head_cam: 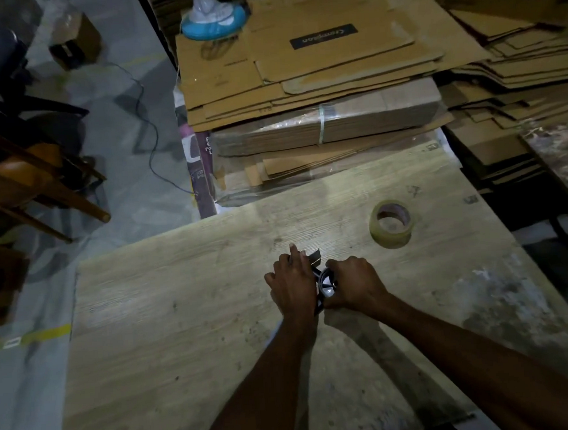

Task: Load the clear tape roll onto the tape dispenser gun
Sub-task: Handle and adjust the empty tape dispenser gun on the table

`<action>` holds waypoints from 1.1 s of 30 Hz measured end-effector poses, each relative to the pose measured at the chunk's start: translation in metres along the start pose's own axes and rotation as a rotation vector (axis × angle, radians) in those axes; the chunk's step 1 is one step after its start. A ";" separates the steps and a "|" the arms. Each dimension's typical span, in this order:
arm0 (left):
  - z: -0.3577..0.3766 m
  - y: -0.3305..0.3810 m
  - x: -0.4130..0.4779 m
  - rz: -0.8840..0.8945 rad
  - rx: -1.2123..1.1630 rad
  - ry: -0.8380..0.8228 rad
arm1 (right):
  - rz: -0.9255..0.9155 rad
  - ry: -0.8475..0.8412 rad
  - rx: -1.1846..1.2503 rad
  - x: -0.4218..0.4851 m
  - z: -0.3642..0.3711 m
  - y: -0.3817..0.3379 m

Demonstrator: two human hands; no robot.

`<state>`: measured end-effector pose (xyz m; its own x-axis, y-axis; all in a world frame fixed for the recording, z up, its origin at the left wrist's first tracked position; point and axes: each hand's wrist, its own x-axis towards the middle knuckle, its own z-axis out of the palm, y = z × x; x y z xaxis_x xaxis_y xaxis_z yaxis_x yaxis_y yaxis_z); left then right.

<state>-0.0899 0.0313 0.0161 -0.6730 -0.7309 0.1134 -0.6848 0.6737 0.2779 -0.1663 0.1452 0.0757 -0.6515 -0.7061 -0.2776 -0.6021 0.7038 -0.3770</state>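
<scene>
Step in hand: I judge this is readying the tape dispenser gun (325,280) to take the roll; the spool hub looks bare.
Left hand (293,282): wrapped over the front part of the gun, with one finger stretched forward along it.
Right hand (353,283): curled closed on the hub side of the gun. I can't tell exactly which part the fingers pinch.
Clear tape roll (392,223): lying flat on the tabletop (182,320), ahead and to the right of both hands, well apart from the gun and untouched.
Doing it well: I would pin the gun with the left hand so the hub faces up and stays clear. The right hand can then fetch the roll, turned so the tape feeds toward the blade end.
Risk: the loose end of clear tape is hard to spot in this dim light.
Count: one gun, one tape roll, two hands, both on the gun.
Behind: flattened cardboard (301,80) in stacks too many to count.
</scene>
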 end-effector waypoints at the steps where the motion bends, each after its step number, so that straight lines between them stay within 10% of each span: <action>1: 0.001 -0.001 0.000 0.002 0.000 0.001 | -0.012 0.011 0.006 -0.002 -0.003 0.000; 18: -0.002 -0.002 0.001 0.024 -0.016 -0.063 | -0.061 0.235 0.282 -0.027 -0.043 0.032; 25: -0.003 -0.010 0.029 -0.081 -0.069 -0.048 | 0.440 0.022 1.774 -0.052 -0.044 0.072; 28: 0.001 -0.020 0.051 -0.110 -0.091 -0.065 | 0.528 0.050 2.060 -0.051 -0.039 0.093; 30: 0.003 -0.023 0.056 -0.082 -0.125 -0.097 | 0.528 0.100 1.900 -0.051 -0.035 0.098; 33: -0.004 -0.028 0.054 -0.043 -0.189 -0.151 | 0.438 0.431 0.884 -0.060 -0.024 0.107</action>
<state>-0.1062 -0.0269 0.0179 -0.6880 -0.7245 -0.0421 -0.6589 0.5993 0.4546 -0.2021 0.2646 0.0732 -0.9411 -0.1980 -0.2740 0.1574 0.4607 -0.8735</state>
